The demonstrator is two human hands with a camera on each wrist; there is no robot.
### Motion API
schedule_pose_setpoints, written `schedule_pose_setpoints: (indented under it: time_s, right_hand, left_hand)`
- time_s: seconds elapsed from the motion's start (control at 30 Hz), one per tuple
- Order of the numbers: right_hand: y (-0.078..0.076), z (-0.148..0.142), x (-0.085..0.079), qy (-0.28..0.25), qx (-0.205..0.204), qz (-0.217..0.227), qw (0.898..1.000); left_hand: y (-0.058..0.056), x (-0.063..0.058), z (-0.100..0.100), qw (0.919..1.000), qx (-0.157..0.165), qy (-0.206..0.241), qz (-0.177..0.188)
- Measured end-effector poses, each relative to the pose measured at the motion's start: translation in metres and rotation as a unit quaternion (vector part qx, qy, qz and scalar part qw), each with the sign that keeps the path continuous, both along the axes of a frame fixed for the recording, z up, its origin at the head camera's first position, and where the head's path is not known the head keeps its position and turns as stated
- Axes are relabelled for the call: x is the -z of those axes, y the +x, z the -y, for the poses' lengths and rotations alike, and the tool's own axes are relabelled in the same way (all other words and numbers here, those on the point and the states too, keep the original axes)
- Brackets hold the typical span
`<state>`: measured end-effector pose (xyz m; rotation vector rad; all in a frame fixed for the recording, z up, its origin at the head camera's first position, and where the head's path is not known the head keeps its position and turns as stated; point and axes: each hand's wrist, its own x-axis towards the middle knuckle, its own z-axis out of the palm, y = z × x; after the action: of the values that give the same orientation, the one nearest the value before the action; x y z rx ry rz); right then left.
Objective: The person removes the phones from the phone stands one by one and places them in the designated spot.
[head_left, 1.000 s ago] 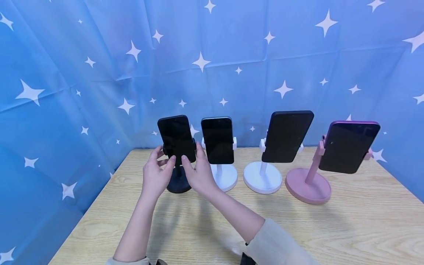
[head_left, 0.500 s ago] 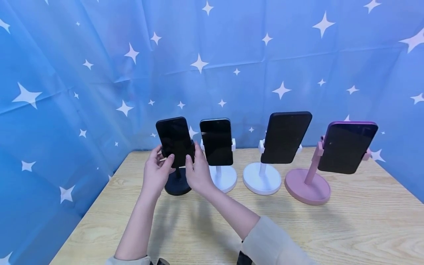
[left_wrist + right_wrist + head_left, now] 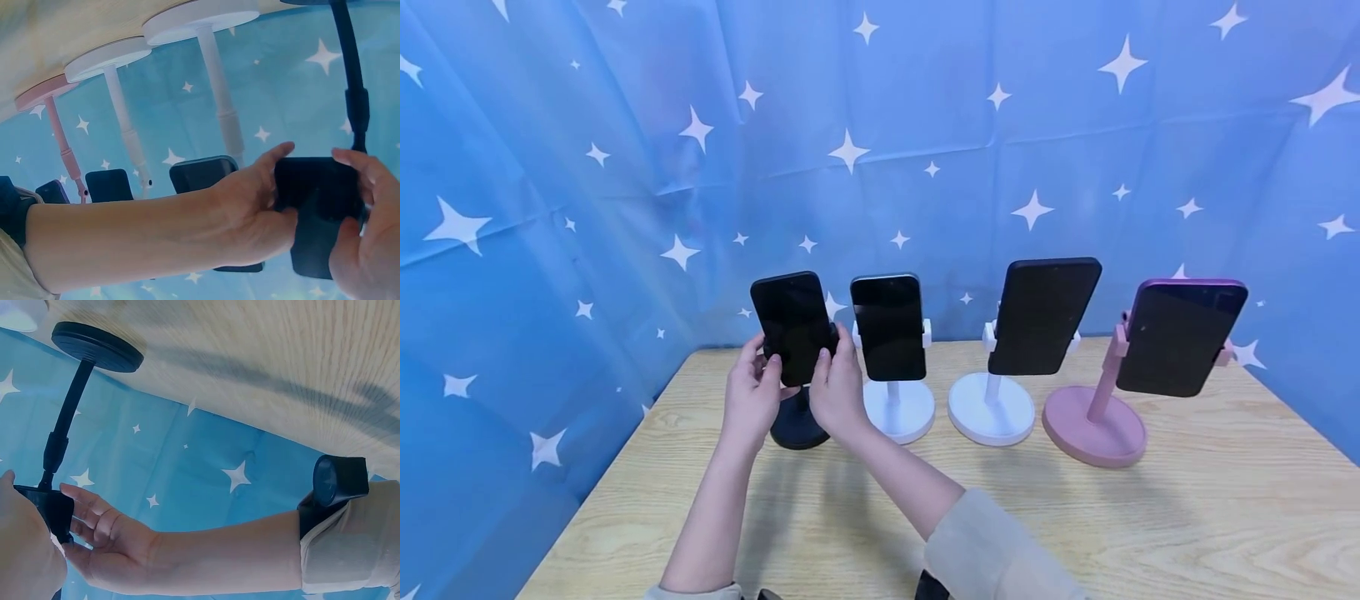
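Leftmost in the row, a black smartphone [image 3: 794,325] sits upright and tilted back in a black phone stand [image 3: 796,427]. My left hand [image 3: 750,404] grips its lower left side, thumb along the front edge and fingers curled round behind. On the opposite side, my right hand [image 3: 838,393] holds the lower right edge with its thumb in front. The left wrist view shows both hands around the smartphone [image 3: 312,244], upside down. In the right wrist view, the left fingers lie against the black clamp [image 3: 56,509], which is partly hidden by the right hand.
Right of the hands stands a white stand [image 3: 901,412] with a phone [image 3: 889,329]. Farther right are another white stand [image 3: 992,412] with a black phone [image 3: 1043,317], and a pink stand [image 3: 1096,429] with a purple-edged phone [image 3: 1182,337]. A starry blue cloth [image 3: 925,108] hangs behind the wooden table [image 3: 1060,525].
My thumbs have moved from the phone's lower front out toward its side edges, and both hands now close round its sides. The view has tilted slightly up; the other stands stay put.
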<state>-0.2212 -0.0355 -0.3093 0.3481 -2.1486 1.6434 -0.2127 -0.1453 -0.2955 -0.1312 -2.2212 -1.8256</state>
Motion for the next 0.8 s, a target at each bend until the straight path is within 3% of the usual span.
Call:
schedule_pose_setpoints:
  time_s: [0.23,0.43,0.8]
  right_hand:
    - [-0.001,0.002,-0.001,-0.01,0.01,0.012,1.0]
    - [0.003,0.006,0.0,-0.011,0.014,-0.007,1.0]
    - [0.008,0.0,0.007,0.05,0.003,-0.048,0.998]
  left_hand:
    - [-0.003,0.002,0.002,0.9999,0.004,-0.012,-0.006]
    - [-0.001,0.004,0.004,0.9996,0.002,-0.024,-0.016]
    - [0.007,0.006,0.005,0.999,0.004,-0.024,-0.037]
